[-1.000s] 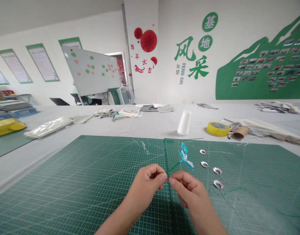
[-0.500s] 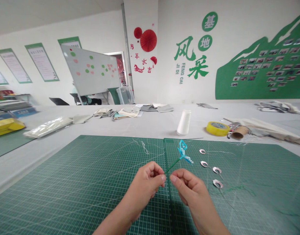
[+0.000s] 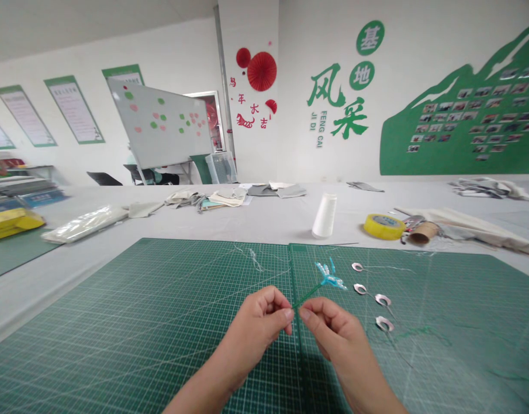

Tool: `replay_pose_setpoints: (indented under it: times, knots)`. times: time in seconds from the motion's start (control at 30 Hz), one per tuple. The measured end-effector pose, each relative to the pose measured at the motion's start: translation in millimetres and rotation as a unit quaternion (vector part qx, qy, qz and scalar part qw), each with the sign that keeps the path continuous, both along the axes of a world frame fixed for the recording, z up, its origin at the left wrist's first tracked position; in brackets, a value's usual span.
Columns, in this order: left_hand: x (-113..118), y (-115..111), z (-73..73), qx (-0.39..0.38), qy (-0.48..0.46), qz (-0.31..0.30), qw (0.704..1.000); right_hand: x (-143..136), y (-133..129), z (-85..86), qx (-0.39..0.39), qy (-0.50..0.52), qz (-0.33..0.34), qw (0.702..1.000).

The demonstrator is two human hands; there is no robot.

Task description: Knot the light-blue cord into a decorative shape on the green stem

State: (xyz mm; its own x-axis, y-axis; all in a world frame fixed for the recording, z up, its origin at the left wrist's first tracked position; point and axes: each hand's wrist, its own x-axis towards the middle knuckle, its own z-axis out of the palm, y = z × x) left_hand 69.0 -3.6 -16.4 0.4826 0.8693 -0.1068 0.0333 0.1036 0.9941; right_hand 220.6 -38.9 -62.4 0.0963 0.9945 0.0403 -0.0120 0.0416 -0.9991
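Note:
A blue flower with white beads [image 3: 330, 279] tilts up to the right on a thin green stem [image 3: 308, 294]. My left hand [image 3: 264, 319] pinches the lower end of this stem between thumb and fingers. Close beside it on the right, my right hand [image 3: 333, 328] has its thumb and forefinger pressed together near the stem; whatever it grips there is too small to make out. Both hands are above green cutting mats [image 3: 182, 305]. Several small pinkish rings on thin wires, one of them the lowest ring [image 3: 384, 324], lie to the right of the flower.
Beyond the mats stand a white thread cone [image 3: 325, 215], a yellow tape roll [image 3: 384, 226] and a cardboard tube [image 3: 423, 232]. Loose green thread [image 3: 424, 332] lies on the right mat, white thread [image 3: 256, 260] on the left one. Cloth pieces [image 3: 225, 196] lie farther back.
The blue flower has turned about its stem and dipped slightly to the right, so its petals show from another side. Both hands have barely moved.

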Motion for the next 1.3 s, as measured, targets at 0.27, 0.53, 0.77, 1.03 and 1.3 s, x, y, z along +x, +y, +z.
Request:
replay_pose_setpoints:
  times: [0.27,0.53,0.77,1.03,1.3]
  knots:
    - [-1.0,0.5,0.9,0.006,0.005,-0.010,1.000,-0.2,1.2,2.1,0.003,-0.023,-0.004,1.000]
    - [-0.7,1.8,-1.3,0.009,-0.006,-0.026,1.000,-0.6,-0.1,6.1,0.011,-0.044,-0.004,0.999]
    - [-0.6,3.1,-4.8,0.021,-0.005,-0.036,0.999,-0.5,-1.1,8.1,0.024,-0.067,0.009,0.997]
    - [-1.3,-0.8,1.7,0.037,0.034,-0.024,0.998,-0.2,0.4,6.7,0.026,-0.089,0.003,0.996]
    - [-2.4,-0.5,4.7,0.048,0.042,-0.034,0.997,-0.4,-0.5,7.1,0.038,-0.078,0.003,0.996]
